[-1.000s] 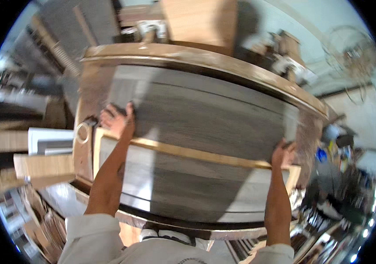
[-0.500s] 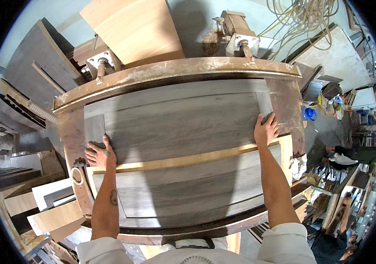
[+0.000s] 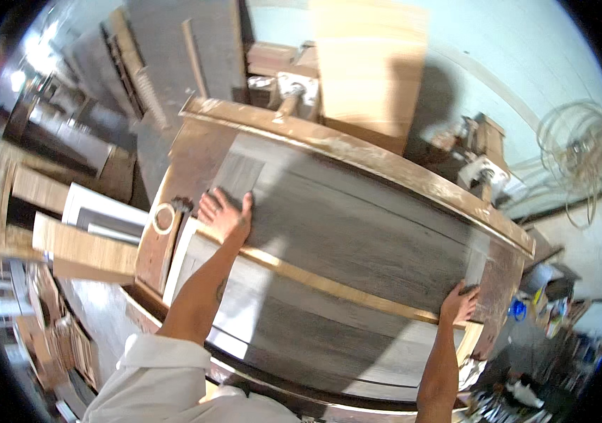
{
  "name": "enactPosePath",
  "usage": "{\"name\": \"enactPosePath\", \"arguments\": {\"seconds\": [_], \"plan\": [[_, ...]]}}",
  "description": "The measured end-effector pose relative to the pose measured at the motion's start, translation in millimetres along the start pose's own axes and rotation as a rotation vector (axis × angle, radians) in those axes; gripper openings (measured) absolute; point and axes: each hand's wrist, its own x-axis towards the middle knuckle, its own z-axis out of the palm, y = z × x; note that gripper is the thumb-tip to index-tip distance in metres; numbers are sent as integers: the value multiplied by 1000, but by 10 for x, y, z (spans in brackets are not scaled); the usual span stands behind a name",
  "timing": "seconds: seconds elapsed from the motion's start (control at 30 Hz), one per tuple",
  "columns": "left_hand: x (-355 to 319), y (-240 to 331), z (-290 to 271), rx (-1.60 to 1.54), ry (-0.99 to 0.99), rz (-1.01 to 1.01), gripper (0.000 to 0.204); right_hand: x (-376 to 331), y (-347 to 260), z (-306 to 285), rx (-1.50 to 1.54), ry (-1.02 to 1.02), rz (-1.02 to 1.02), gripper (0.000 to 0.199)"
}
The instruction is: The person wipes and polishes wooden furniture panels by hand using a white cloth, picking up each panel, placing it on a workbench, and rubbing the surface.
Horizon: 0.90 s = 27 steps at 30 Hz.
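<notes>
Seen from above through a round fisheye view, a person leans over a brown bench (image 3: 199,151) with both bare arms stretched out across it. A wide grey wood-grain panel (image 3: 357,225) lies flat on the bench, its far edge close to a worn wooden rail (image 3: 357,166) that runs along the back. Nearer the person lies a second grey panel (image 3: 301,321) with pale wood at its edges; a pale strip (image 3: 336,282) runs between the two grey faces, and whether one panel overlaps the other is hard to tell. The left hand (image 3: 225,215) rests at the near left corner of the far panel, palm down, fingers spread and thumb held apart, gripping nothing. The right hand (image 3: 460,303) is at the near right corner, its fingers pointing away and slightly bent; I cannot tell whether they press on the face or hook over the end. The step in hand appears to be steadying or lining up the far panel, one hand at each end. Shifting it squarely would call for even pressure from both hands, with the far edge kept parallel to the rail. Behind the rail, two metal rods, a left one (image 3: 287,106) and a right one (image 3: 485,192), point toward it. A pale ring (image 3: 163,219) sits at the bench's left end, and coiled cable (image 3: 576,148) hangs on the wall at right.
</notes>
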Motion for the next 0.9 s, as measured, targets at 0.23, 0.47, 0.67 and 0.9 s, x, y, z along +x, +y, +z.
{"name": "enactPosePath", "arguments": {"seconds": [0.23,0.47,0.67,0.9], "plan": [[-37,-98,-47,-59,-16,-28,94,47,-41,37,45,-33,-25,72],[-78,-56,-209,-118,-42,-36,93,-11,-63,-102,44,-56,-11,72],[6,-65,-115,-89,-13,-13,93,24,24,22,-21,7,-47,73],[-7,-71,106,40,70,-22,94,-43,-181,-232,31,-32,71,67]]}}
